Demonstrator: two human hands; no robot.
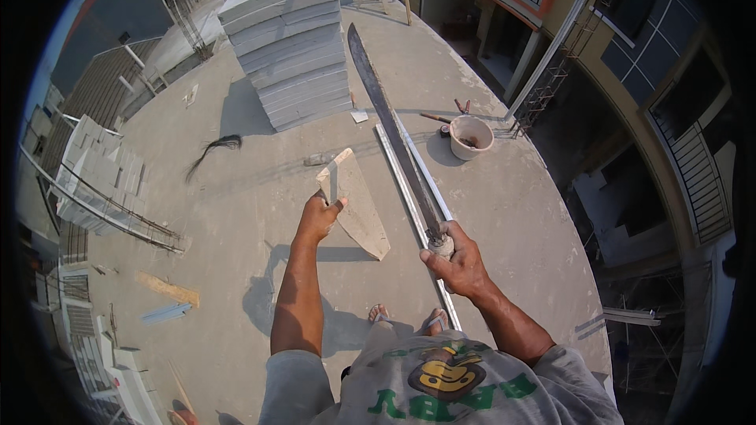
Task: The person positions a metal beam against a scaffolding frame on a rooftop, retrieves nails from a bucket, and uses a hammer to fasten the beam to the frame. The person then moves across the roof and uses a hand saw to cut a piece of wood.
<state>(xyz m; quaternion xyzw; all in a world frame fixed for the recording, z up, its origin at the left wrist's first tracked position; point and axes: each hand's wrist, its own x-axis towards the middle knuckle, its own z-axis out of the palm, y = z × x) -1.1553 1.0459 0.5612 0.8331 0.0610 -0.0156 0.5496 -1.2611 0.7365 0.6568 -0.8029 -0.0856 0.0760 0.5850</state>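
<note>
My left hand point(319, 217) grips a pale wooden board point(354, 203) by its left edge. The thumb lies on its face, and the other fingers are mostly hidden. The board is tilted, with tapering ends. In my right hand point(458, 261) is the pale, roundish handle of a machete point(391, 134). Its long dark blade points up and away to the far left, apart from the board. Below the blade, long pale metal profiles point(405, 185) lie on the concrete floor.
A tall stack of grey blocks point(291, 55) stands ahead, with a trowel point(359, 116) at its foot. A pale bucket point(472, 138) sits at the right near the slab's edge. More blocks point(98, 173) and a wood piece point(168, 289) are at the left. A clear bottle point(318, 160) lies beyond the board.
</note>
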